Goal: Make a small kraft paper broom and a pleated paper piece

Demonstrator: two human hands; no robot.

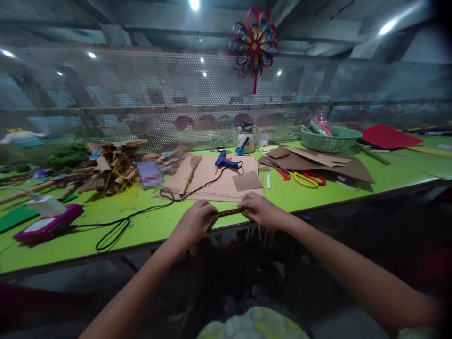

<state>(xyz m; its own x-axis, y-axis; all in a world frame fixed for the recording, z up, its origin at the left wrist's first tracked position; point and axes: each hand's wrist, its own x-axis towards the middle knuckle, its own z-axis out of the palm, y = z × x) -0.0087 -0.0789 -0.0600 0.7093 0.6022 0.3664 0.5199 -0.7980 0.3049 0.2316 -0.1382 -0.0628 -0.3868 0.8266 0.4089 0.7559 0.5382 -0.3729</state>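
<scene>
Between my left hand (199,217) and my right hand (259,209) a thin dark brown strip (229,213), perhaps folded or rolled paper, is stretched level at the table's front edge. Each hand has its fingers closed on one end. Just beyond lies a stack of light brown paper sheets (215,190). On top of it rest a blue glue gun (226,161), a rolled paper tube (190,178) and a darker brown paper square (247,181). Whether the strip has several layers is hard to see.
The glue gun's black cord (141,214) runs left to a purple power strip (49,223). Brown paper bundles (106,169) pile up at left. Rightward are orange-handled scissors (281,170), yellow and red scissors (306,180), brown cardboard (353,172) and a green basket (330,140). A bottle (247,139) stands behind.
</scene>
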